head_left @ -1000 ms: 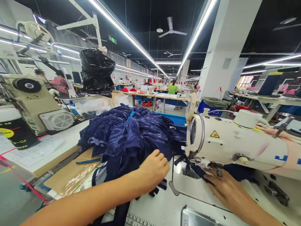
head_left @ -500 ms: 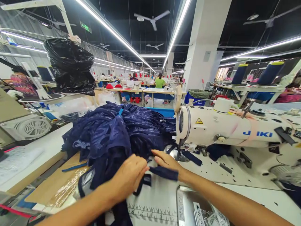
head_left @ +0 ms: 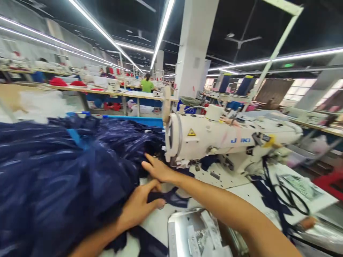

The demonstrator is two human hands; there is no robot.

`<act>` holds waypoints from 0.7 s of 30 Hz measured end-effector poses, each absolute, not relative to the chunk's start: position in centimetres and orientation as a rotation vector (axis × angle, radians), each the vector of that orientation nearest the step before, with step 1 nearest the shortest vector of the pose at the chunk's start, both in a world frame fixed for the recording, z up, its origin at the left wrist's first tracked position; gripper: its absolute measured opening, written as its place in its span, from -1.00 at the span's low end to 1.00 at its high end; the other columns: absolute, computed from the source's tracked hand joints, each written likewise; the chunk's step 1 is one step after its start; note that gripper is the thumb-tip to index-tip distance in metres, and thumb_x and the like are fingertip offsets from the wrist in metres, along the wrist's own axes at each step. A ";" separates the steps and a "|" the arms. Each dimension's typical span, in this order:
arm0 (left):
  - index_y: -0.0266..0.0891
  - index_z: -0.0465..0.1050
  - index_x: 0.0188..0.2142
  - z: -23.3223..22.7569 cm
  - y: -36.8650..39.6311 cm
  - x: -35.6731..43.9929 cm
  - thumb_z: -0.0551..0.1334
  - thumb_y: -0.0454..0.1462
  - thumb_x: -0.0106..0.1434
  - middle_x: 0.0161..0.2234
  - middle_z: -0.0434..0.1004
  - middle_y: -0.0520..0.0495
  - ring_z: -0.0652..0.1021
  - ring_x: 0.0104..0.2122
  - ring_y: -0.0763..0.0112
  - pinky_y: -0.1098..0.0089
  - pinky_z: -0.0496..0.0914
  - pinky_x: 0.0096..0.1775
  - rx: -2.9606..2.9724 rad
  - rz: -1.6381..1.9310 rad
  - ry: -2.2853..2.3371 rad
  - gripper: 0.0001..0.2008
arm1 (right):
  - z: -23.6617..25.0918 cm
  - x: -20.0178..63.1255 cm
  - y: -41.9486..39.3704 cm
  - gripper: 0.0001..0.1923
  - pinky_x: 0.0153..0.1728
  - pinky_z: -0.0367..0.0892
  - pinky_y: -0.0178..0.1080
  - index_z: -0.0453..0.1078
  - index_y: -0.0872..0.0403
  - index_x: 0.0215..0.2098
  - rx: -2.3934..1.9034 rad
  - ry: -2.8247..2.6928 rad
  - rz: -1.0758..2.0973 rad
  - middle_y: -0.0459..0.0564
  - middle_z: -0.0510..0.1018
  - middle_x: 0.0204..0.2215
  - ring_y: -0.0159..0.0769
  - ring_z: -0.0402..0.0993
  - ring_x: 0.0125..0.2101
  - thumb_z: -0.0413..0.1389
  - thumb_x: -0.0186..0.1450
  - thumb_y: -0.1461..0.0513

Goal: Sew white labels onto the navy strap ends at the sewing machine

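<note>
Both hands now further left against the fabric heap than half a second ago, with the view swung to the right and the black bag gone from sight. Left hand [head_left: 139, 207] closed, thumb and fingers pinching a dark navy strip [head_left: 168, 197] lying on the white table [head_left: 158, 225]. Right hand [head_left: 158, 169] open, fingers spread and pressed on the navy fabric pile [head_left: 61, 171], just beside the sewing machine [head_left: 214, 137].

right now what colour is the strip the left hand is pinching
Dark navy strip, matching the fabric pile; the head view shows it in the left hand.
</note>
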State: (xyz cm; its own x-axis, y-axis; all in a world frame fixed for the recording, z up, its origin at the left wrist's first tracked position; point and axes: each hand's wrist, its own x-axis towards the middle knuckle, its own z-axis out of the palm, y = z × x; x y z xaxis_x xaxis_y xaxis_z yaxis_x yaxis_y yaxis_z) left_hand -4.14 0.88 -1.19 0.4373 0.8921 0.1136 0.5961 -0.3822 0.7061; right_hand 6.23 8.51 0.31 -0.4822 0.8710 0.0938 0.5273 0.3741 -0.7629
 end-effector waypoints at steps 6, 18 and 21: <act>-0.18 0.39 -0.30 -2.7 2.3 -6.7 0.06 -0.25 0.17 -0.34 0.44 -0.04 0.44 -0.34 0.36 0.42 0.31 -0.28 2.751 0.795 0.996 -0.84 | 2.3 14.0 2.5 -0.51 0.01 0.12 -0.25 0.12 0.14 0.12 -1.051 -2.347 0.956 0.09 0.25 0.08 -0.26 0.19 0.05 -0.03 0.25 0.16; -0.21 0.45 -0.47 0.7 -1.0 -2.6 -0.07 -0.52 0.08 -0.40 0.42 -0.10 0.42 -0.39 0.29 0.27 0.23 -0.28 3.340 0.646 1.143 -0.64 | 0.3 26.3 -3.4 -0.88 -0.34 0.21 -0.30 0.35 0.11 -0.44 -1.152 -2.442 0.411 -0.06 0.38 -0.44 -0.38 0.31 -0.41 0.01 0.23 0.30; -0.20 0.45 -0.52 3.0 -0.8 -1.6 -0.01 -0.48 0.04 -0.51 0.44 -0.05 0.44 -0.47 0.29 0.30 0.25 -0.34 3.201 0.269 1.342 -0.70 | 0.1 26.6 -4.5 -0.89 -0.27 0.18 -0.25 0.36 0.10 -0.40 -1.086 -2.615 0.218 -0.02 0.40 -0.37 -0.34 0.28 -0.32 0.01 0.24 0.28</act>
